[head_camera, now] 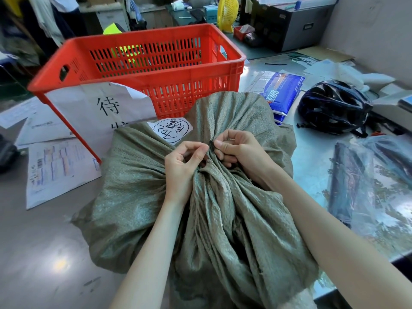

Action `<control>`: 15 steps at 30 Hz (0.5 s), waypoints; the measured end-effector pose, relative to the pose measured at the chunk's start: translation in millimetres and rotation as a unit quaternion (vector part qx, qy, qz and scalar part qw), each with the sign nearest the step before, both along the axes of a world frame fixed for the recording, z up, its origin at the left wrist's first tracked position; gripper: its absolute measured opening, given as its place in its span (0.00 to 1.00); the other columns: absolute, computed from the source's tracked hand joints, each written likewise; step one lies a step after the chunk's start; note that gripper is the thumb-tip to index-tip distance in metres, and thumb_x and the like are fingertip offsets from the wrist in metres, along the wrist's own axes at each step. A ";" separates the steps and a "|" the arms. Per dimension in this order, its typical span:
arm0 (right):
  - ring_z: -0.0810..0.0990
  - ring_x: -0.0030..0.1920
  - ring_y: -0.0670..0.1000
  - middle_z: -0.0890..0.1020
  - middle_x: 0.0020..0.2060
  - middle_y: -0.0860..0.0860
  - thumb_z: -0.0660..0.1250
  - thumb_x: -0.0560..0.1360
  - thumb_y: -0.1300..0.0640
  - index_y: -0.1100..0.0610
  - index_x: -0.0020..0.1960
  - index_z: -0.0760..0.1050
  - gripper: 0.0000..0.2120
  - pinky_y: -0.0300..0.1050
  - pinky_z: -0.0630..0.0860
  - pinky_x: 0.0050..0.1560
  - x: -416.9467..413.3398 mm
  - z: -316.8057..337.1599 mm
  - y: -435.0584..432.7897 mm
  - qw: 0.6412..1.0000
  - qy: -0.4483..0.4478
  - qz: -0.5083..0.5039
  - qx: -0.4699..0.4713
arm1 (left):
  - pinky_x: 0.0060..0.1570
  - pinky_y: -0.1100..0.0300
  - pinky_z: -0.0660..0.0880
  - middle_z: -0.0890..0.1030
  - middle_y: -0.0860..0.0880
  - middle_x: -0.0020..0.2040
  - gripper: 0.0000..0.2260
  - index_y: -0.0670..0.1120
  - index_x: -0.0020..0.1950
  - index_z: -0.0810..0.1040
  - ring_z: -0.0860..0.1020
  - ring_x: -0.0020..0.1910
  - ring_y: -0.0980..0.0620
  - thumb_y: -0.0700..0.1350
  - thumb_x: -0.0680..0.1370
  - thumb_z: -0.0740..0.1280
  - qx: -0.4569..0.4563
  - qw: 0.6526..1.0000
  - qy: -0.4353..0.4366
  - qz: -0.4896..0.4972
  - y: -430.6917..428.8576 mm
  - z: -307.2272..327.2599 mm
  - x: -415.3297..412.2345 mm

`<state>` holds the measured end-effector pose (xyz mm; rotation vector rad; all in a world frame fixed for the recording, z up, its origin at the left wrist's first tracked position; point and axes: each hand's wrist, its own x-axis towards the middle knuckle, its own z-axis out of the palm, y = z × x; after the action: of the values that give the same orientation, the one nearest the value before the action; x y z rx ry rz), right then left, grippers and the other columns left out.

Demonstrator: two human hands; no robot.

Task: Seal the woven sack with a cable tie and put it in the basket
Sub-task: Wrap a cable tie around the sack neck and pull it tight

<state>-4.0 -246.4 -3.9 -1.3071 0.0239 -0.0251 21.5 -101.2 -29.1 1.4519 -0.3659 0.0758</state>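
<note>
A grey-green woven sack [138, 192] lies on the table in front of me, its mouth gathered into a tight bunch at the centre. A thin black cable tie [211, 146] stands up from that bunch, pinched between the fingers of both hands. My left hand [182, 168] grips the gathered neck and the tie from the left. From the right, my right hand [236, 150] pinches the tie's upper end. A white label with handwriting [172, 130] is stuck on the sack. The red slatted plastic basket [124, 44] stands just behind the sack.
A white paper sign [100, 108] hangs on the basket's front. Printed papers [60, 168] lie at left. A black helmet [332, 105], a blue packet [283, 88] and clear plastic bags [367, 181] crowd the right side. Loose cable ties [275, 64] lie farther back.
</note>
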 end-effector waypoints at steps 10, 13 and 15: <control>0.64 0.22 0.45 0.74 0.26 0.55 0.62 0.76 0.69 0.63 0.39 0.72 0.07 0.35 0.66 0.23 0.1 0.4 0.7 1.000 0.000 0.003 -0.031 | 0.40 0.67 0.74 0.82 0.55 0.34 0.06 0.46 0.41 0.78 0.78 0.35 0.59 0.36 0.74 0.70 -0.019 1.000 -0.001 -0.005 0.5 -2.0 1.7; 0.65 0.21 0.45 0.75 0.26 0.56 0.63 0.76 0.68 0.63 0.39 0.72 0.08 0.35 0.67 0.22 1.3 2.5 0.1 0.998 -0.002 0.022 -0.060 | 0.38 0.67 0.73 0.80 0.55 0.31 0.08 0.45 0.41 0.73 0.76 0.32 0.59 0.35 0.75 0.69 -0.027 1.000 0.001 -0.012 1.1 -1.8 3.2; 0.66 0.21 0.46 0.75 0.26 0.56 0.64 0.76 0.68 0.63 0.38 0.71 0.08 0.34 0.67 0.22 2.3 3.2 0.0 0.996 -0.001 0.035 -0.078 | 0.36 0.67 0.73 0.79 0.55 0.30 0.09 0.45 0.41 0.72 0.75 0.29 0.59 0.34 0.75 0.68 -0.027 0.999 0.006 -0.020 1.4 -2.1 4.3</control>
<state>-1.7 -246.4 -0.8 -1.4642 -0.0259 0.0333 25.8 -99.9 -31.2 1.3907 -0.3804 0.0458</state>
